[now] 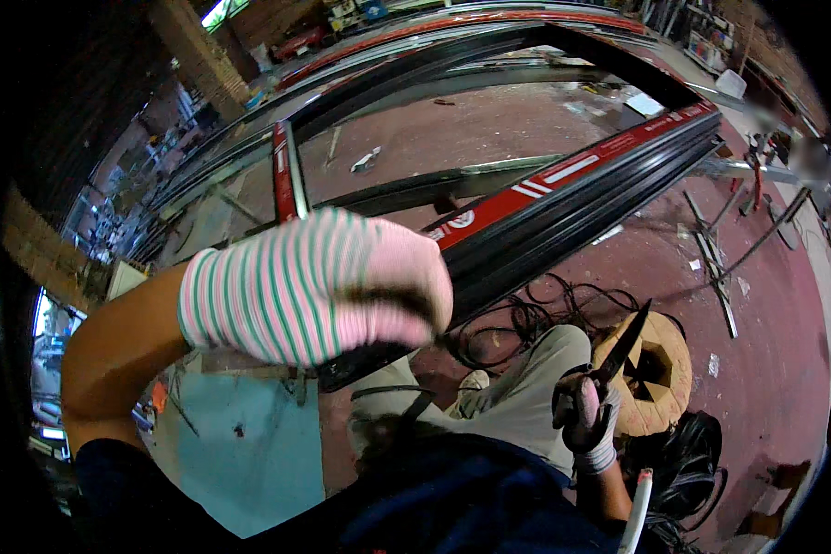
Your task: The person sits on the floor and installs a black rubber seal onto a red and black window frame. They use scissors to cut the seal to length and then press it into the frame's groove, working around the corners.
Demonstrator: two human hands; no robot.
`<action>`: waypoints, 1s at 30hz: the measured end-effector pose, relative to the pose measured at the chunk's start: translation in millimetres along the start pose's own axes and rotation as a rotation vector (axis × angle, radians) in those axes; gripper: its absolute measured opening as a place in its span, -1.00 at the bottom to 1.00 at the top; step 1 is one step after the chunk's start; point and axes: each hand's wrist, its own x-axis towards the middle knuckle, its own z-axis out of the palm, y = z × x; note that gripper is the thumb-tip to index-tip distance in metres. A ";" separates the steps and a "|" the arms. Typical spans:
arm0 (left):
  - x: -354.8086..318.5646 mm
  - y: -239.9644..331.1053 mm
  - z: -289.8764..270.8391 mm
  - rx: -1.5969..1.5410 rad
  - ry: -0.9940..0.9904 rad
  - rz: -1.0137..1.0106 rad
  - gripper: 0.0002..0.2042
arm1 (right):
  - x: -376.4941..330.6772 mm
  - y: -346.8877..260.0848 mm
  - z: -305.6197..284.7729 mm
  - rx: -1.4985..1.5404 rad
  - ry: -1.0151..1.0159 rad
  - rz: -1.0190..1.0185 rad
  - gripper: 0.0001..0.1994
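My left hand [314,286], in a pink glove with green stripes, is raised close to the camera and closed around the near end of a long black frame profile [582,203] that carries a red strip with white marks. The profile runs up and to the right across the red floor. Low at the right, my right hand [586,415], in a grey and white glove, grips a pair of black scissors [623,346] whose blades point up and to the right. My bent knee in light trousers [526,388] lies between the two hands.
A wooden cable spool [660,374] and a tangle of black cord [526,319] lie on the red floor by my knee. More dark frame bars [434,65] span the floor beyond. A pale blue sheet [240,452] lies at lower left, and a black bag [688,462] at lower right.
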 end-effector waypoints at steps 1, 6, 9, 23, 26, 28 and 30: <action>6.5 4.2 -4.4 -0.115 0.107 -0.105 -0.93 | -1.4 1.1 -3.8 -0.002 0.011 -0.009 -0.53; 55.6 10.2 0.7 -0.614 0.504 0.039 -0.69 | 1.8 -14.4 -3.5 0.034 0.103 0.074 -0.56; 77.5 6.6 17.5 -0.700 0.315 -0.160 -0.71 | 0.3 -16.1 -1.4 -0.011 0.058 0.030 -0.62; 105.8 14.8 55.1 -0.705 0.344 -0.410 -0.78 | 21.8 -58.6 34.4 0.182 -0.275 0.088 -0.47; 110.1 18.0 54.3 -0.786 0.336 -0.471 -0.82 | 24.5 -50.0 28.9 0.140 -0.302 0.108 -0.41; 111.4 21.5 52.1 -0.809 0.350 -0.467 -0.83 | 26.7 -50.6 25.8 0.103 -0.296 0.104 -0.42; 108.1 23.1 51.1 -0.809 0.358 -0.477 -0.82 | 27.1 -73.6 32.1 0.225 -0.286 0.243 -0.47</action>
